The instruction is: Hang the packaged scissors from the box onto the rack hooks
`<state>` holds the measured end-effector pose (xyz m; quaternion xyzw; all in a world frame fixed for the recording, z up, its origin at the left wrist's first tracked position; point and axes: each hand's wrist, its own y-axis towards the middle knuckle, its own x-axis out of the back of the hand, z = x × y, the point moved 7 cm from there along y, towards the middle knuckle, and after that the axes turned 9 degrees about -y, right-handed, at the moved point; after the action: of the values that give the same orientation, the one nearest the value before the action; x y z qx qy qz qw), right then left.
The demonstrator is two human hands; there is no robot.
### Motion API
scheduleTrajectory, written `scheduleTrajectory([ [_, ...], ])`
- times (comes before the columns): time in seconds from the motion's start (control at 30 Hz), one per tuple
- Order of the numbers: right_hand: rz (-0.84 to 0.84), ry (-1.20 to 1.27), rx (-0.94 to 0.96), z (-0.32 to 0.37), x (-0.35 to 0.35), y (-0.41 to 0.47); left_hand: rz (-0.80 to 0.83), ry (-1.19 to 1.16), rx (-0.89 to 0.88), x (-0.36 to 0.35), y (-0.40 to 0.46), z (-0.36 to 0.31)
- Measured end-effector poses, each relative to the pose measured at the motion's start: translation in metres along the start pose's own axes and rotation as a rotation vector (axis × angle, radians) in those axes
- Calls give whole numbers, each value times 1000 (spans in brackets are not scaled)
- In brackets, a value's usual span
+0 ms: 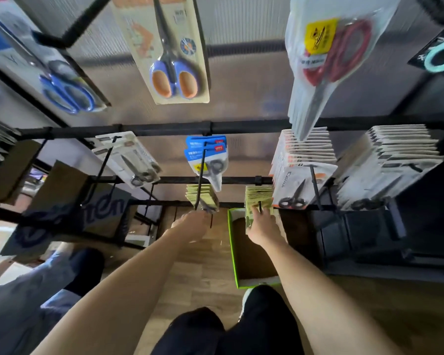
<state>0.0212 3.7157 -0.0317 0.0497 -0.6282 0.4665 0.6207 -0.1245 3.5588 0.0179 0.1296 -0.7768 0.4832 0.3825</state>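
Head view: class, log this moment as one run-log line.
stage: hanging | left hand: at lower hook, grip unclear | right hand: holds yellow-green packs on neighbouring hook | green box: on floor below

Wooden floor, green box standing on it

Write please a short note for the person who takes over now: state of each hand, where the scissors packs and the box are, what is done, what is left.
Left hand: at the lowest rack hook, under the left stack of yellow-green packs; its grip is hidden, so I cannot tell what it holds.
Right hand: fingers curled on the right stack of yellow-green packs, at its hook.
Green box: on the floor below the rack, open; the part in view shows no packs.
Done: two stacks already on the bottom hooks.
Left: seat the pack under the right hand, then check the box for more.
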Motion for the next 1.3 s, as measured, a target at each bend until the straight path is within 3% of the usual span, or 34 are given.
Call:
scheduleTrajectory([
  [0.17,72,-13,-37,8,11,-18,88,-21,-40,17,-29,3],
  [0.2,83,-12,-55,11,15,-23,27,-101,-6,29,-37,3],
  [0.3,100,-22,-71,29,25,-35,-84,-33,-2,59,-51,20],
  [0.4,126,-81,2,61,34,-43,-119,-27,0,83,-66,47],
  [0.5,134,-121,83,106,42,-50,-283,-79,20,116,-80,73],
  [0.67,97,-74,146,180,50,-63,-518,-270,-89,156,-78,114],
  [0.83,22,-65,160,229,62,-81,-491,-239,-148,173,-73,121],
  [1.13,-146,-89,50,236,104,-111,-536,-143,-338,198,-77,120],
  [1.3,-213,-93,63,234,123,-136,-383,-40,-263,173,-82,126],
])
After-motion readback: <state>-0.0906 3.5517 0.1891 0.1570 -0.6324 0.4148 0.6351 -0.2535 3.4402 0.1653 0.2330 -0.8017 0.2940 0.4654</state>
